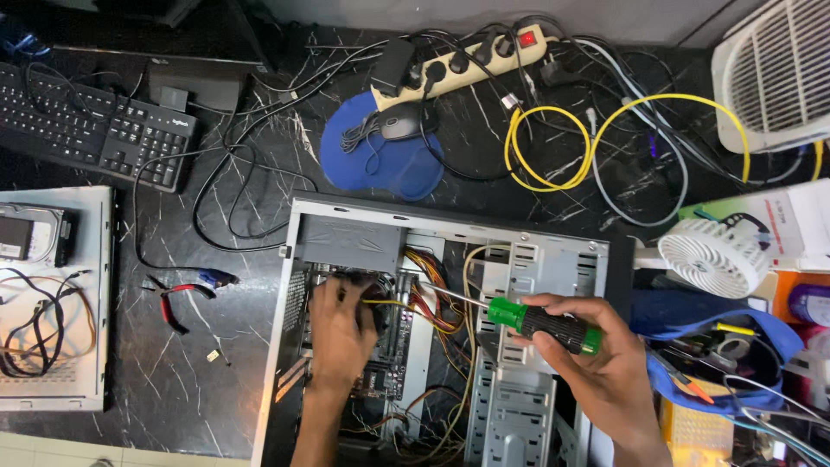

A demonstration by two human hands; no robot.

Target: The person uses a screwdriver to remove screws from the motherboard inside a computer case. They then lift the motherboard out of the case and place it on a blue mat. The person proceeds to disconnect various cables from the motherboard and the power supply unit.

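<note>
Even, bright overhead light falls across the dark marbled surface (pixel 216 380), leaving only soft, short shadows. The open computer case (pixel 553 259) holds murky shade inside. Focus is sharp throughout, with mild wide-angle bending at the edges.

Black marble-veined worktop (pixel 216 380), white veins; pale tiled floor strip (pixel 86 454) at bottom left; even, bright light.

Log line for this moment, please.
left hand: on cooler fan in open PC case | right hand: grip on green-black screwdriver, tip toward fan
</note>
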